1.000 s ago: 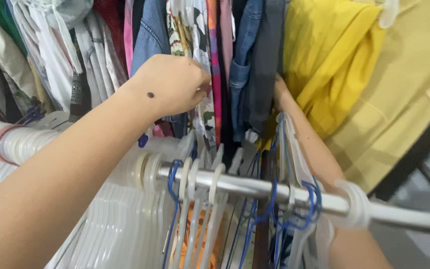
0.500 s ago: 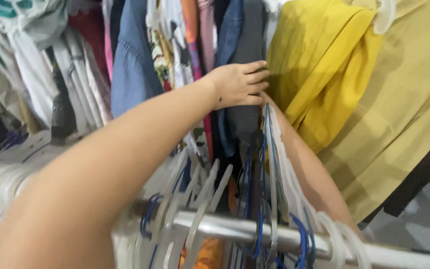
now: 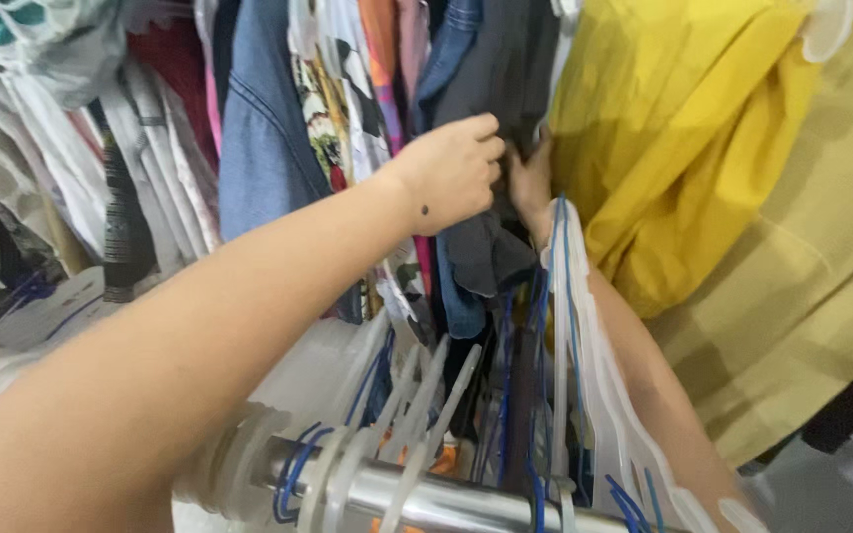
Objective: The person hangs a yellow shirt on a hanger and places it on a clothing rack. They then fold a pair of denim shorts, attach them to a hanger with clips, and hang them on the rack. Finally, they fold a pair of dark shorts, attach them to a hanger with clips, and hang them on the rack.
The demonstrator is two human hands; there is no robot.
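Observation:
Both my arms reach over a metal clothes rail (image 3: pixel 426 498) into a row of hanging clothes. My left hand (image 3: pixel 451 173) is closed on the bunched fabric of a dark grey garment (image 3: pixel 491 247). Just to its right, my right hand (image 3: pixel 528 183) touches the same grey garment, mostly hidden between it and a bright yellow garment (image 3: pixel 683 148). White and blue hangers (image 3: pixel 570 326) hang along my right forearm.
A denim jacket (image 3: pixel 259 128), a patterned shirt (image 3: pixel 333 109) and white clothes (image 3: pixel 101 168) hang to the left. A pale olive-yellow garment (image 3: pixel 821 276) fills the right. More white hangers (image 3: pixel 387 424) crowd the rail below.
My left hand has moved right from the patterned shirt to the dark grey garment and closed on it. My right hand has come up beside it. The view has shifted.

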